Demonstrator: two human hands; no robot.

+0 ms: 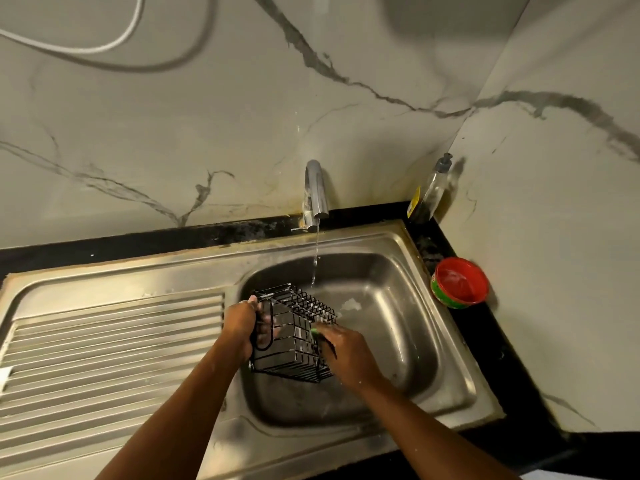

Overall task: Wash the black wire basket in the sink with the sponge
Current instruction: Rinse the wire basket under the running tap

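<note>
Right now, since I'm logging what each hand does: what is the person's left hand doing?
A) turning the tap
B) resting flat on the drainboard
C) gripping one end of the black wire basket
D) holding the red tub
C: the left hand curls round the left end of the black wire basket inside the sink, while the right hand holds the sponge against the basket's other side.
</note>
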